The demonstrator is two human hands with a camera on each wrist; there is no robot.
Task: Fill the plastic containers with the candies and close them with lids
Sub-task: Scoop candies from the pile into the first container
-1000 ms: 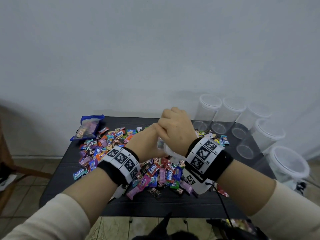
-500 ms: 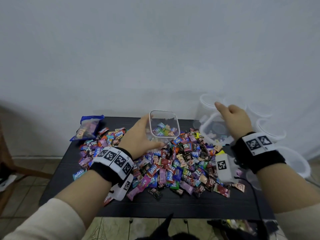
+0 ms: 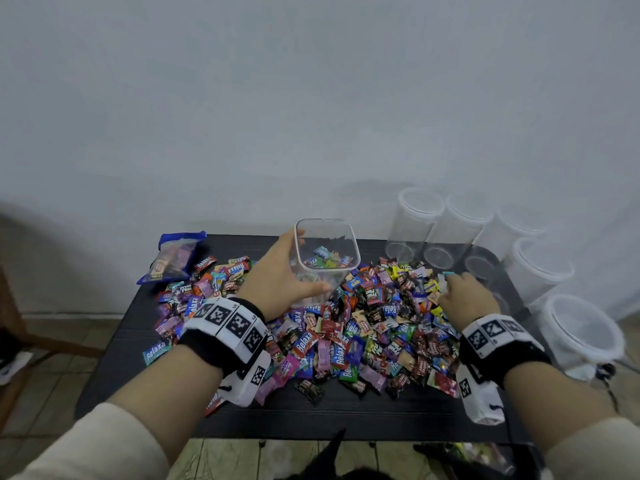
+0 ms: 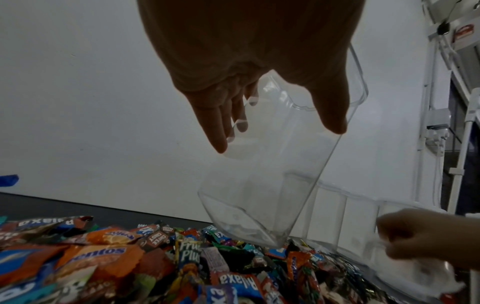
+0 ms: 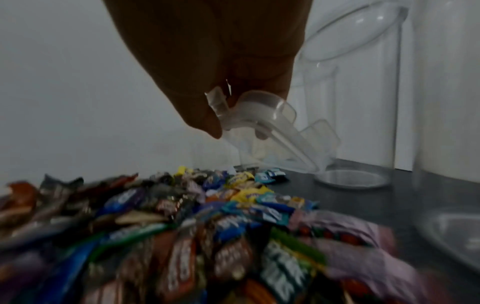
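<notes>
While the left hand (image 3: 280,278) clasps one square container (image 3: 325,258) above the candies (image 3: 363,327), the right hand (image 3: 467,299) pinches one lid (image 5: 262,123); five round jars (image 3: 415,226), partly blurred, stand right

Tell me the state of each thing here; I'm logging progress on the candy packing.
square container: lid off, empty, tilted, gripped by the left hand.
lid: off its container, held by the right hand.
candies: wrapped, heaped loose on the table.
round containers: empty, lids on, standing at the table's right.
blue bag: lying at the far left corner.
</notes>
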